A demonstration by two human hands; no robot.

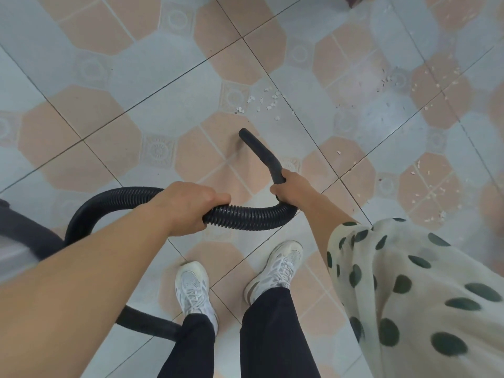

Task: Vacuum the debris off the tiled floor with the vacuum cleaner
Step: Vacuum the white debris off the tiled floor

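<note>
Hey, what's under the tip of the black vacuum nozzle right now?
Bare pink tile with a faint shadow. The white debris lies just beyond the nozzle tip, not under it. The spot right beneath the opening is covered by the nozzle itself.

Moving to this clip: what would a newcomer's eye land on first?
The black ribbed hose arcs across the middle, gripped by the left hand, while the right hand holds the curved nozzle pointing up-frame. Just beyond the nozzle tip lie white flakes of debris on the tiled floor, with more scattered toward the right edge. Below, white sneakers stand side by side.
</note>
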